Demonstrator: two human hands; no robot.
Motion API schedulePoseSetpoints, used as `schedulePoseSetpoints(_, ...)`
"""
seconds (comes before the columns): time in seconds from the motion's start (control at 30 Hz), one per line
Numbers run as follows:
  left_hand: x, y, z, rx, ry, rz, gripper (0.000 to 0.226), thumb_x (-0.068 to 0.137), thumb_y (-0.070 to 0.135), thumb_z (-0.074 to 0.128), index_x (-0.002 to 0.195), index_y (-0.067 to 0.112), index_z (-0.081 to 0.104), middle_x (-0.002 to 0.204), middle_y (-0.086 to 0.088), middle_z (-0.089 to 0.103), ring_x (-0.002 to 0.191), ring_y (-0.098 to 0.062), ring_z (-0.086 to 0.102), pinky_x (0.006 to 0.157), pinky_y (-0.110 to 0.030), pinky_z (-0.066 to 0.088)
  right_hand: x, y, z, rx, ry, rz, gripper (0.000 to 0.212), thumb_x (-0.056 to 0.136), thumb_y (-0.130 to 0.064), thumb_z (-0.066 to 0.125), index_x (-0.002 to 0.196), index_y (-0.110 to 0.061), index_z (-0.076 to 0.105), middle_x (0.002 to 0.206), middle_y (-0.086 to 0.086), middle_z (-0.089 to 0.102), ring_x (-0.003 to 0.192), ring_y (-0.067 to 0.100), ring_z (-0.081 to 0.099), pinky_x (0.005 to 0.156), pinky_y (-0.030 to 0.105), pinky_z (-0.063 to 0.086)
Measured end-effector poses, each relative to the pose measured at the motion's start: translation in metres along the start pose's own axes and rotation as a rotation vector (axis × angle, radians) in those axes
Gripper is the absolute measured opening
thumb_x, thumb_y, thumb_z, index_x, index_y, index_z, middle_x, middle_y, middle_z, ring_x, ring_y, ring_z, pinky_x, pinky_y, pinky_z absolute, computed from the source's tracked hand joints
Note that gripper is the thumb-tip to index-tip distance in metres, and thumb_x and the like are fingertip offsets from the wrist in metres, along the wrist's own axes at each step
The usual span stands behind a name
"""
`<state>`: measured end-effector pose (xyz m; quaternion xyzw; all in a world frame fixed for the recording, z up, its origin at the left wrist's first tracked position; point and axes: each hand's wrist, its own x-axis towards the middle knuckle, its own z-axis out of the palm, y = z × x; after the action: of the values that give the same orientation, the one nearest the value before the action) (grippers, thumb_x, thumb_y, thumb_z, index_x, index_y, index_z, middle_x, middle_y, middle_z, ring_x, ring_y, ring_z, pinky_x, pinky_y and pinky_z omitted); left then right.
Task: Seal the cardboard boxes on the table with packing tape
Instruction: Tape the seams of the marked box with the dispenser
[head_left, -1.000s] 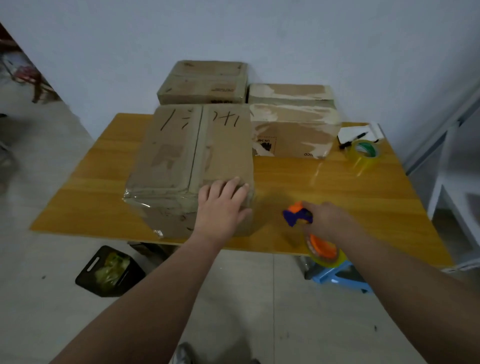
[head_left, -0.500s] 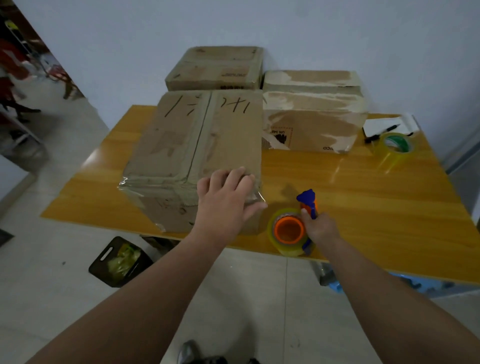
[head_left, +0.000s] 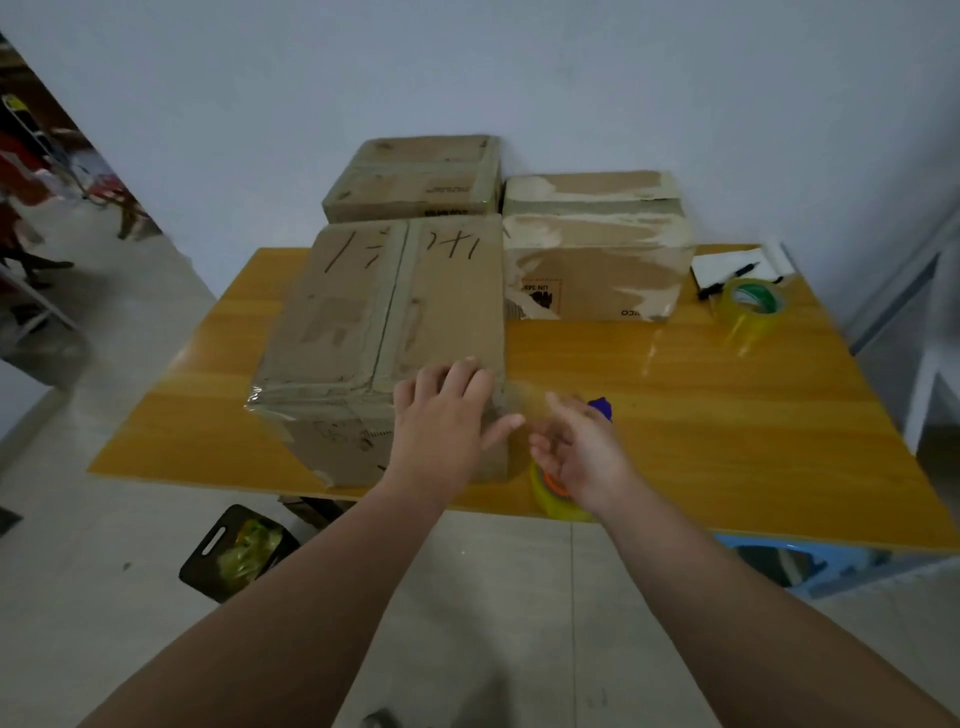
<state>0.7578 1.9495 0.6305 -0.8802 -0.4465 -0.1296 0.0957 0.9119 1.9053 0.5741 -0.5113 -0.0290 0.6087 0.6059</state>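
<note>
1. On the near left of the table, the box lay under the left hand, fingers straight.
2. Just right of it, the right hand, blurred, fingers spread apart, was over the tape dispenser.

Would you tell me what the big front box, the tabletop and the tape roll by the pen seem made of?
Big front box: brown cardboard, matte, with glossy clear tape along its near edge. Tabletop: probably laminated wood or veneer; orange grain pattern, shiny reflections. Tape roll: clear yellowish plastic film, glossy.
</note>
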Motion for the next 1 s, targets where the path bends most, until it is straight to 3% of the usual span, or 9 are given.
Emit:
schedulePoseSetpoints(0.03, -0.001, -0.001, -0.001, 0.001, -0.011, 0.007, 0.055, 0.083, 0.062, 0.047, 0.107, 0.016, 0.065, 0.119, -0.007, 0.063, 0.101, -0.035, 0.058, 0.079, -0.046, 0.044, -0.002, -0.002, 0.001, -0.003, 0.045, -0.058, 0.054, 0.084, -0.018, 0.071, 0.131, -0.014, 0.045, 0.072, 0.009, 0.067, 0.056, 0.015, 0.063, 0.048, 0.026, 0.05)
schedulePoseSetpoints(0.1, -0.003, -0.006, -0.001, -0.006, -0.051, 0.033, 0.054, 0.082, 0.055, 0.057, 0.122, 0.018, 0.059, 0.131, -0.005, 0.056, 0.111, -0.033, 0.053, 0.085, -0.046, 0.042, -0.002, -0.006, -0.002, 0.0, 0.123, -0.115, 0.052, 0.085, -0.005, 0.069, 0.13, -0.014, 0.045, 0.059, 0.005, 0.065, 0.048, 0.011, 0.057, 0.044, 0.024, 0.047)
schedulePoseSetpoints(0.2, -0.008, -0.022, 0.0, 0.037, -0.143, 0.137, 0.064, 0.089, 0.038, 0.056, 0.146, 0.026, 0.029, 0.152, 0.002, 0.031, 0.133, -0.024, 0.033, 0.102, -0.041, 0.03, -0.006, -0.011, -0.001, -0.028, 0.16, -0.146, 0.048, 0.084, -0.004, 0.069, 0.126, -0.016, 0.046, 0.059, 0.004, 0.065, 0.047, 0.009, 0.057, 0.045, 0.023, 0.047)
schedulePoseSetpoints(0.3, -0.01, -0.035, -0.001, 0.064, -0.176, 0.204, 0.067, 0.095, 0.033, 0.046, 0.151, 0.026, 0.01, 0.158, 0.004, 0.014, 0.141, -0.017, 0.019, 0.111, -0.034, 0.02, -0.006, -0.012, 0.005, -0.057, 0.204, -0.126, 0.047, 0.084, -0.004, 0.069, 0.125, -0.014, 0.046, 0.065, 0.006, 0.064, 0.049, 0.01, 0.057, 0.045, 0.023, 0.047)
schedulePoseSetpoints(0.5, -0.01, -0.048, -0.004, -0.023, -0.171, 0.217, 0.06, 0.098, 0.032, 0.042, 0.15, 0.018, 0.016, 0.157, 0.001, 0.016, 0.144, -0.013, 0.014, 0.115, -0.026, 0.001, 0.0, 0.008, 0.018, -0.029, 0.256, -0.05, 0.045, 0.085, -0.003, 0.068, 0.123, -0.015, 0.047, 0.072, 0.009, 0.062, 0.055, 0.012, 0.055, 0.048, 0.024, 0.044)
schedulePoseSetpoints(0.9, -0.014, -0.054, 0.001, -0.109, -0.168, 0.214, 0.063, 0.097, 0.028, 0.043, 0.151, 0.02, 0.011, 0.158, 0.002, 0.01, 0.145, -0.012, 0.006, 0.114, -0.025, -0.006, 0.007, 0.029, 0.049, -0.022, 0.316, -0.062, 0.03, 0.088, -0.007, 0.066, 0.112, -0.014, 0.05, 0.074, 0.007, 0.059, 0.059, 0.015, 0.055, 0.048, 0.026, 0.046)
schedulePoseSetpoints(1.0, -0.014, -0.054, 0.002, -0.124, -0.171, 0.213, 0.064, 0.096, 0.027, 0.043, 0.151, 0.021, 0.009, 0.158, 0.003, 0.009, 0.145, -0.011, 0.006, 0.113, -0.025, -0.007, 0.007, 0.03, 0.052, -0.159, 0.337, -0.051, 0.027, 0.089, -0.017, 0.066, 0.112, -0.018, 0.051, 0.08, 0.007, 0.058, 0.064, 0.017, 0.053, 0.053, 0.029, 0.048)
